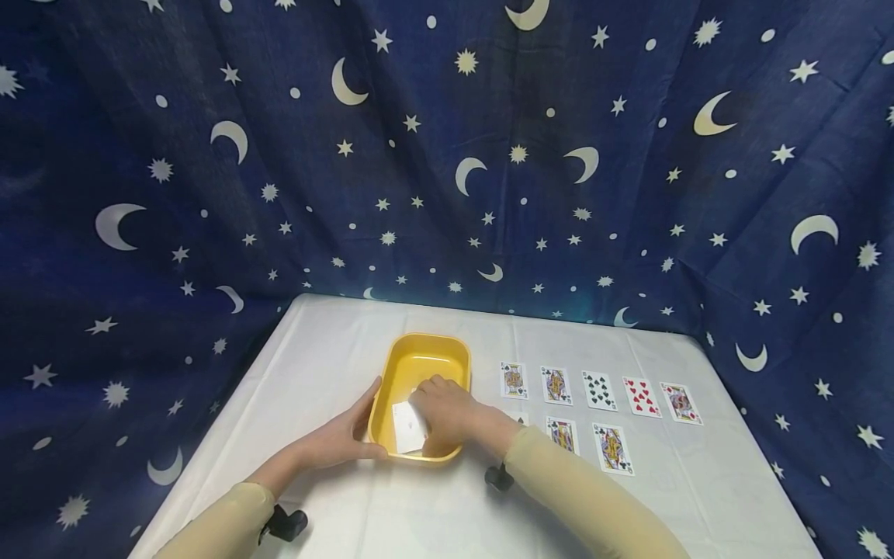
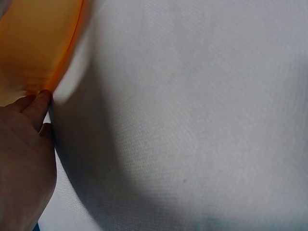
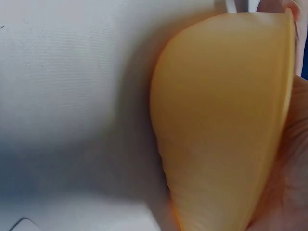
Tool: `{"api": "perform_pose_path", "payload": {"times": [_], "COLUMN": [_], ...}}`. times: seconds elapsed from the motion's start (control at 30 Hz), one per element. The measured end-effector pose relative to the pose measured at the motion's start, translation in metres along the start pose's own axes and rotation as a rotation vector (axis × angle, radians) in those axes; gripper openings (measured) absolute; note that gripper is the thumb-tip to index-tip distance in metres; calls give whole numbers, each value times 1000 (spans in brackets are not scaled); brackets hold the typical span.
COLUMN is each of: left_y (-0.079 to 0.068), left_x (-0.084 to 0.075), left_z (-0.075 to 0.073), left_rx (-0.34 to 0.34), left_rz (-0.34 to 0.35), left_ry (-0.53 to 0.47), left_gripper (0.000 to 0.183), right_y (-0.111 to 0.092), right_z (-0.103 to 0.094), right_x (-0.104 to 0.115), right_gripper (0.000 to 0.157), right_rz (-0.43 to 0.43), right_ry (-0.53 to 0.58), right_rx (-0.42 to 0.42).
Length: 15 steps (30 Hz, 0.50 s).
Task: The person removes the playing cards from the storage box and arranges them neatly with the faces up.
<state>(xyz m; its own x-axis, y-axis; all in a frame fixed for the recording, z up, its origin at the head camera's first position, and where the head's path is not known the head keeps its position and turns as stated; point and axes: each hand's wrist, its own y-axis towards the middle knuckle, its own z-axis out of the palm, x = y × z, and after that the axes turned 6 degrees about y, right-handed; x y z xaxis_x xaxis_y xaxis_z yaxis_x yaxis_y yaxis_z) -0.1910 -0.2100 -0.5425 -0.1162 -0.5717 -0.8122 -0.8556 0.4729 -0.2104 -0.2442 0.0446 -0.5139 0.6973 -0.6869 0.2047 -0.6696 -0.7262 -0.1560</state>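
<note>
A yellow rectangular tray (image 1: 419, 341) stands on the white-covered table in the head view. My left hand (image 1: 342, 436) touches its left side, with the fingers along the rim and the thumb at the near corner. The left wrist view shows those fingertips (image 2: 44, 96) against the orange-looking rim. Inside the tray, my right hand (image 1: 447, 411) reaches down with bent fingers at a mostly white playing card (image 1: 407, 427); the fingertips are hidden. The tray's outer wall (image 3: 221, 110) fills much of the right wrist view, with the right palm (image 3: 284, 168) beside it.
Face-up playing cards lie right of the tray. The far row runs from a face card (image 1: 513, 380) past a black card (image 1: 599, 390) and a red one (image 1: 642, 397). In the near row, a face card (image 1: 613, 449) lies beside another, and the right arm partly covers one.
</note>
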Motion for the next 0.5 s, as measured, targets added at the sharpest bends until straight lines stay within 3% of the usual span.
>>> {"api": "perform_pose_path", "payload": {"times": [0.13, 0.3, 0.5], "left_y": [0, 1, 1], "left_x": [0, 1, 1], "left_z": [0, 0, 1], "left_rx": [1, 2, -5], "left_rz": [6, 17, 6], "left_ry": [2, 2, 11], "left_gripper": [124, 124, 126], "right_y": [-2, -9, -24], "right_z": [-5, -15, -34], "right_x": [-3, -7, -14], "right_gripper": [68, 86, 93], "right_rz": [-12, 4, 52], "right_ry": [22, 79, 160], "right_rx": [-34, -53, -82]}}
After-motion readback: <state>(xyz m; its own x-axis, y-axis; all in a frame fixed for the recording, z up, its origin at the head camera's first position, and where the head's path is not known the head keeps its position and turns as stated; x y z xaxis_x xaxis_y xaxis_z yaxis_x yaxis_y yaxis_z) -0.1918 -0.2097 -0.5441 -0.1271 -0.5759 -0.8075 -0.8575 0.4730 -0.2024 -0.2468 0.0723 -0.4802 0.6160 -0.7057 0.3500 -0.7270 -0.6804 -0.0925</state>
